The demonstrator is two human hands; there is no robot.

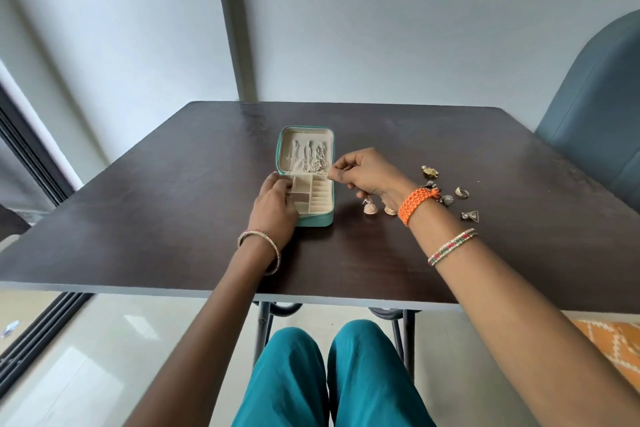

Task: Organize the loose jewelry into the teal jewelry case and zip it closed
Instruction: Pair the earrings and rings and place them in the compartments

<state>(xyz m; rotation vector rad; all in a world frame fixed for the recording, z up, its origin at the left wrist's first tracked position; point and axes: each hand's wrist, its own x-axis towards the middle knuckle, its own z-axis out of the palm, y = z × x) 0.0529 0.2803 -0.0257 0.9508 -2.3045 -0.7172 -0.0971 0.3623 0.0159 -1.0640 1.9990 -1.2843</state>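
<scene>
I see the teal jewelry case point(313, 220) lying open near the middle of the dark tabletop point(173, 218), its lid propped up on the far side with thin chains point(317, 158) hanging against the cream lining. The near half is divided into small cream compartments, and I cannot tell whether anything lies in them.

My left hand point(275, 206) rests on the case's left edge, palm down, wrist bent slightly inward; its fingers point(277, 180) curl over the rim and hold the case. My right hand point(363, 173) hovers at the case's right side, by the hinge line, knuckles up and wrist cocked; its fingers point(337, 172) pinch a small piece of chain point(325, 176) between thumb and forefinger, right at the case's edge.

Both forearms reach in from the near edge of the tabletop. The left wrist carries thin bangles point(259, 246), the right an orange woven band point(417, 203) and a beaded bangle point(452, 246) further up the arm.

Just beside the case, under my right wrist, two gold bell-shaped earrings point(370, 209) stand on the tabletop. Further right lie loose pieces: a gold brooch-like piece point(430, 172), a ring point(461, 192), a small round stud point(447, 199) and a triangular earring point(471, 215), each apart from the others

A blue chair point(595, 114) stands at the far right
</scene>
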